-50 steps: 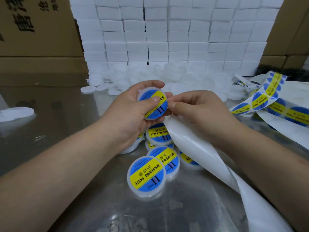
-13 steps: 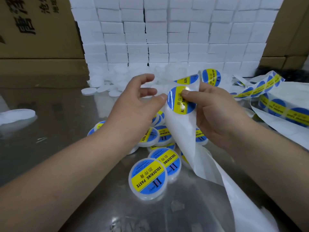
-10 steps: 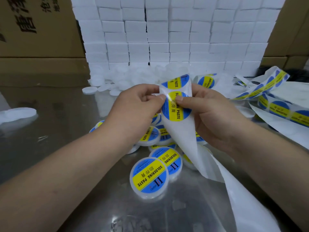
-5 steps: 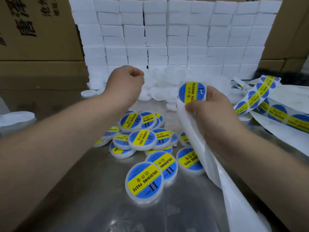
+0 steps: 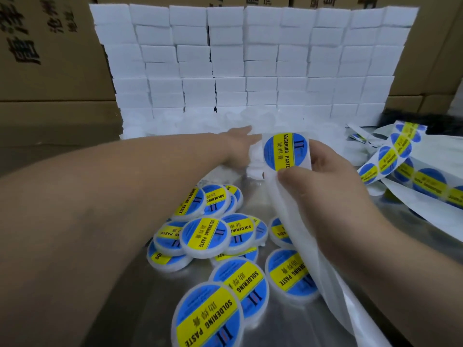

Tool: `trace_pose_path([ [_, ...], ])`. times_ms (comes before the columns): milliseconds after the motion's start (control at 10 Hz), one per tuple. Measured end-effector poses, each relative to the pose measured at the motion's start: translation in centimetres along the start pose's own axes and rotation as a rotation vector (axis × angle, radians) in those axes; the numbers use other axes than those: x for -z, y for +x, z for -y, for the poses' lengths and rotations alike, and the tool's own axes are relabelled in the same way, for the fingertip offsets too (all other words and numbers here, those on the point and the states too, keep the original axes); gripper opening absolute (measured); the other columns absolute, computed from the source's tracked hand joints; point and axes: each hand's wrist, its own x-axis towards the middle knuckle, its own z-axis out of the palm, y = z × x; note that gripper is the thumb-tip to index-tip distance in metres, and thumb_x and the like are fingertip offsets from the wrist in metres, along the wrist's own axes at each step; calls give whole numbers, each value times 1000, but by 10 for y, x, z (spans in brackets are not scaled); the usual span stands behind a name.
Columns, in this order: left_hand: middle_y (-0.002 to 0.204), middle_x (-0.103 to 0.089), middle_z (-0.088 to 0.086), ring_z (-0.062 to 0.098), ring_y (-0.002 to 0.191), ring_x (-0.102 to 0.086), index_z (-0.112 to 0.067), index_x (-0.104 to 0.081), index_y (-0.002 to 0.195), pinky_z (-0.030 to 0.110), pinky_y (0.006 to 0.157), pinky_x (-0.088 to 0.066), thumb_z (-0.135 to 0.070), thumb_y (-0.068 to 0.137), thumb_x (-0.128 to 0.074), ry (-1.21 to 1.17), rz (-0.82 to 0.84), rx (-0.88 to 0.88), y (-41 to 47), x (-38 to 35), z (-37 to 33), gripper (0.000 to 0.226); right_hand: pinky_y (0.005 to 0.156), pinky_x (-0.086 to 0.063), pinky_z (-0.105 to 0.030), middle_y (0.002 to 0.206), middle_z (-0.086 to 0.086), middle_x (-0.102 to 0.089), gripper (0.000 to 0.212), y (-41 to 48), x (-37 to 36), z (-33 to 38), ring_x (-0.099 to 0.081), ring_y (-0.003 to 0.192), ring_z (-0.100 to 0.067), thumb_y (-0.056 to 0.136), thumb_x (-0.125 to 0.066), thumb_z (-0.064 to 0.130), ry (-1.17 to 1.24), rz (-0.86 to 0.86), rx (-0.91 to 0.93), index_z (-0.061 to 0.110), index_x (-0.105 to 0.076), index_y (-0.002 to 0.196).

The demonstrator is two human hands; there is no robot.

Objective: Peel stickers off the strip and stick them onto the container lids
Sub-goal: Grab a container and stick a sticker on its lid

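My right hand [image 5: 325, 191] is shut on the white backing strip [image 5: 300, 236] and holds it upright. A round blue and yellow "Soldering Paste" sticker [image 5: 285, 151] sits at the strip's top, just above my thumb. My left hand [image 5: 238, 146] reaches far forward into the heap of bare white lids [image 5: 190, 123]. Its fingertips are blurred and partly hidden behind the strip, so I cannot tell whether they hold a lid. Several labelled lids [image 5: 205, 236] lie piled on the table between my arms.
The rest of the sticker strip [image 5: 400, 166] curls across the right side of the shiny metal table [image 5: 288, 326]. A wall of stacked white blocks [image 5: 250, 58] stands behind the lid heap. Cardboard boxes [image 5: 50, 58] flank it.
My left hand left the strip and stretched forward into the bare lids. My right hand kept the strip, with a fresh sticker now at its top. The camera has leaned closer.
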Motion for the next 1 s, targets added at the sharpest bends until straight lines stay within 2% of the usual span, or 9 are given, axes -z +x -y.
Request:
trace_pose_path([
  [200, 138, -42, 15, 33, 124, -42, -8, -38, 135, 40, 99, -36, -27, 90, -54, 198, -146, -44, -3, -1, -2, 52, 54, -46, -19, 79, 8, -67, 25, 1, -2, 0, -55, 60, -2, 78, -53, 5, 40, -1, -6, 26, -65, 84],
  [300, 113, -58, 12, 30, 99, -55, -8, -54, 112, 34, 73, -38, -34, 86, -52, 376, -271, -93, -1, 0, 1, 37, 54, -46, -18, 79, 13, -67, 24, 1, -2, 0, -58, 62, -1, 78, -53, 5, 25, 6, 8, 26, -65, 83],
  [400, 89, -55, 4, 22, 75, -47, -14, -51, 91, 30, 60, -33, -35, 85, -50, 469, -341, -88, 1, 3, 3, 22, 58, -48, -22, 81, 10, -67, 23, 1, -2, 0, -60, 67, -7, 78, -53, 6, 12, 7, 3, 25, -64, 84],
  [500, 63, -40, -1, 17, 52, -38, -12, -38, 60, 23, 50, -32, -22, 86, -42, 599, -336, -59, -2, 10, -1, 28, 63, -48, -25, 83, 4, -68, 23, 2, -3, 0, -62, 72, -11, 78, -52, 5, 19, 7, 1, 22, -65, 86],
  [600, 70, -45, 1, 21, 63, -46, -9, -52, 81, 25, 50, -30, -20, 93, -35, 586, -344, -24, 1, 12, 0, 24, 67, -49, -28, 82, 4, -69, 24, 3, -4, -1, -63, 74, -12, 78, -53, 4, 36, 15, -1, 23, -65, 88],
  [700, 109, -56, 10, 29, 99, -55, -9, -51, 118, 32, 64, -38, -13, 97, -34, 512, -369, 4, 4, 10, 5, 27, 62, -48, -25, 81, 6, -68, 24, 3, -3, -2, -60, 69, -8, 78, -53, 5, 40, 11, 3, 22, -65, 89],
  [800, 108, -55, 13, 31, 99, -53, -4, -55, 105, 31, 66, -34, -3, 92, -39, 380, -372, 60, 6, 10, 13, 20, 58, -47, -21, 83, 8, -68, 21, 3, -3, -2, -61, 71, -9, 79, -53, 5, 32, 9, 2, 21, -64, 87],
  [900, 77, -48, 8, 26, 76, -45, -11, -38, 64, 29, 54, -31, 3, 88, -40, 259, -427, 149, -1, 16, 17, 28, 67, -50, -29, 86, 3, -69, 19, 2, -4, -1, -63, 79, -17, 79, -53, 6, 22, 10, -9, 19, -64, 88],
  [1000, 76, -43, 2, 19, 67, -40, -11, -37, 67, 27, 49, -26, -8, 87, -42, -158, -539, 209, -19, 20, 14, 21, 68, -53, -39, 86, -6, -68, 15, 1, -6, 0, -60, 74, -27, 81, -54, 9, -15, 13, -26, 12, -65, 91],
])
